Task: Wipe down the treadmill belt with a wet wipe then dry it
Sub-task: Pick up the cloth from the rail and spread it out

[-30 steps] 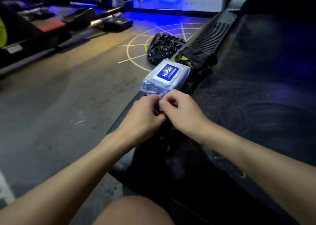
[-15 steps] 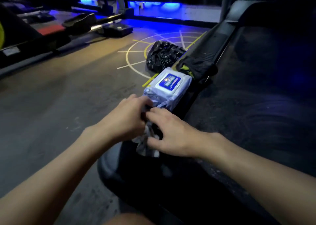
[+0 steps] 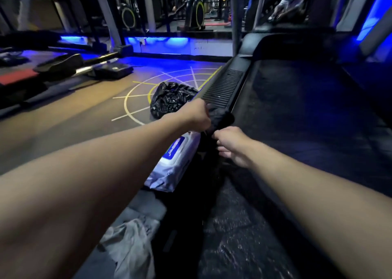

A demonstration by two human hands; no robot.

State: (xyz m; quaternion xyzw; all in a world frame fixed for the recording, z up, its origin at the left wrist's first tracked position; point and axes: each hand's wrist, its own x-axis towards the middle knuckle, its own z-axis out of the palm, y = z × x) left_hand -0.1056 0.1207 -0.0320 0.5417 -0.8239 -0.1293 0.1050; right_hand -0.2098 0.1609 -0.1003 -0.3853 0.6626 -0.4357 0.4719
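The treadmill belt (image 3: 297, 130) runs dark and dusty up the right side, with wet streaks near me. A black cloth (image 3: 221, 117) lies on the treadmill's left side rail (image 3: 224, 85). My left hand (image 3: 198, 116) grips its left end and my right hand (image 3: 230, 144) pinches its near edge. The white pack of wet wipes (image 3: 174, 162) with a blue label rests on the rail under my left forearm. A crumpled used wipe (image 3: 129, 242) lies on the rail's near end.
A black plastic bag (image 3: 169, 100) sits on the floor left of the rail, on yellow floor markings. Exercise machines (image 3: 63, 66) line the far left. The treadmill's front hood (image 3: 286, 43) rises at the far end.
Both hands let go of the used wipe, which now lies near me, and reached forward past the wipe pack to take hold of the black cloth. The camera tilted up.
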